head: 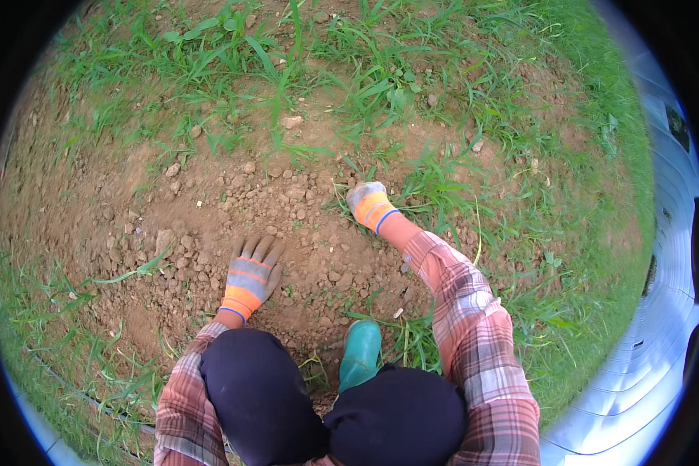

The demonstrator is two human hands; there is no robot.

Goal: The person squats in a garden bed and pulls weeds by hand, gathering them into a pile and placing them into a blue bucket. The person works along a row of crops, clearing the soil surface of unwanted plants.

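Observation:
My left hand (250, 279), in an orange and grey work glove with dirty fingers, rests palm down on the loose brown soil (209, 227) with its fingers apart. To the right and farther forward, my right hand (371, 204), in a matching glove, is curled into a fist at the left edge of a grass clump (434, 183). A few thin grass blades stick out beside its knuckles; its fingertips are hidden beneath it. Small clods and tiny seedlings lie between the two hands.
A green rubber boot (360, 355) stands on the soil between my dark-clad knees. Grassy weeds (256, 52) cover the ground ahead and to the right. Silvery plastic sheeting (646, 326) runs along the right edge. A thin dark hose or line (87, 399) lies in grass at lower left.

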